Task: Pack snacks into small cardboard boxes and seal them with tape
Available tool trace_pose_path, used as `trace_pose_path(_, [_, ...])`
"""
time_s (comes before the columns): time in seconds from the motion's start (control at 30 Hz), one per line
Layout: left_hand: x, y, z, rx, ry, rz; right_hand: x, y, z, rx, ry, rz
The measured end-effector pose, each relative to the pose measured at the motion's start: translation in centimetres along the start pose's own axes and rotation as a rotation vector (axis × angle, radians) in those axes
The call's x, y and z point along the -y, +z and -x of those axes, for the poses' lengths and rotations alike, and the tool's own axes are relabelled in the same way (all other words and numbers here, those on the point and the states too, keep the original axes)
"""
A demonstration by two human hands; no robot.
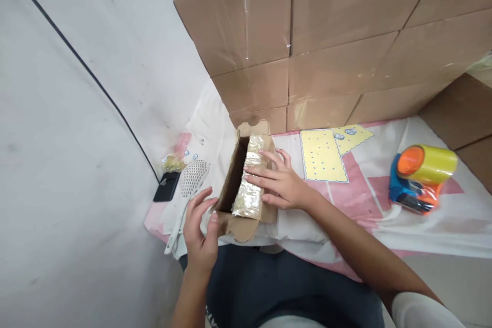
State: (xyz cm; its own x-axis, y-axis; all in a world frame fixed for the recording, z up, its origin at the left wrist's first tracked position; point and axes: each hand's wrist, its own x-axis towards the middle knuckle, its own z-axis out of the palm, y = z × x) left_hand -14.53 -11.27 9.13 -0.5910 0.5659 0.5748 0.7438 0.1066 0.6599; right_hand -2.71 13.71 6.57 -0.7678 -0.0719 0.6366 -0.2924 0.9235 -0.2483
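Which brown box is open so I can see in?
The small box under the right hand: its dark inside shows. The other brown boxes, behind it and at far right, show only outer sides.

The cardboard box [248, 197] is open — 1 panel [246, 206] shiny.

I see a pale wall [69, 174] at nine o'clock, with a black cable [92, 74] running from ten down toward eight, where a flat black object [166, 188] lies just beside a white mesh-headed paddle [193, 178]. Taped cardboard [249, 82] spans twelve to two. At three, over my pink-and-white cloth [359, 189], sit yellow dotted patches [324, 156] and, farther out, a tape dispenser [415, 192].
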Motion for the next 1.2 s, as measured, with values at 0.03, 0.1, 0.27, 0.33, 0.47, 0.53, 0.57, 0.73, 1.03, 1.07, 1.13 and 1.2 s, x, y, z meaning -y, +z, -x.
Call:
trace_pose_path(0.03, [0.2, 0.1, 0.0, -0.037, -0.044, 0.027, 0.3, 0.0, -0.2, 0.011, -0.009, 0.004])
trace_pose_path(0.1, [0.7, 0.3, 0.0, -0.111, -0.154, 0.088, 0.7, 0.1, -0.4, -0.005, -0.027, -0.003])
trace_pose_path(0.27, [1.8, 1.0, 0.3, -0.186, -0.366, 0.092, 0.9, 0.1, 0.3, -0.112, -0.05, -0.055])
trace_pose_path(0.33, [2.0, 1.1, 0.6, -0.128, -0.307, -0.011, 1.0, -0.3, 0.3, -0.068, -0.053, -0.08])
trace_pose_path(0.47, [2.5, 0.8, 0.8, 0.109, -0.031, -0.237, 1.9, -0.3, -0.4, 0.068, -0.099, -0.087])
trace_pose_path(0.53, [2.8, 0.4, 0.7, 0.23, 0.124, -0.274, 2.5, 0.0, -0.5, 0.051, -0.142, -0.079])
trace_pose_path(0.57, [2.8, 0.2, 0.6, 0.294, 0.189, -0.274, 2.7, 0.2, -0.5, 0.028, -0.153, -0.069])
trace_pose_path(0.73, [2.1, -0.8, -0.5, 0.572, 0.253, -0.138, 2.8, 0.2, 0.9, -0.249, -0.092, -0.064])
trace_pose_path(1.03, [-0.4, 1.6, -3.0, 0.384, -0.065, -0.333, 2.9, -0.2, 2.5, -0.602, 0.155, -0.211])
trace_pose_path(1.07, [-0.5, 1.9, -3.9, 0.428, -0.066, -0.372, 2.9, -0.2, 2.4, -0.61, 0.135, -0.233])
trace_pose_path(1.13, [-0.2, 2.9, -6.5, 0.529, -0.021, -0.436, 2.9, 0.0, 2.2, -0.631, 0.092, -0.262])
trace_pose_path(1.2, [0.5, 4.5, -10.0, 0.624, 0.046, -0.431, 2.7, 0.2, 2.1, -0.643, 0.085, -0.27])
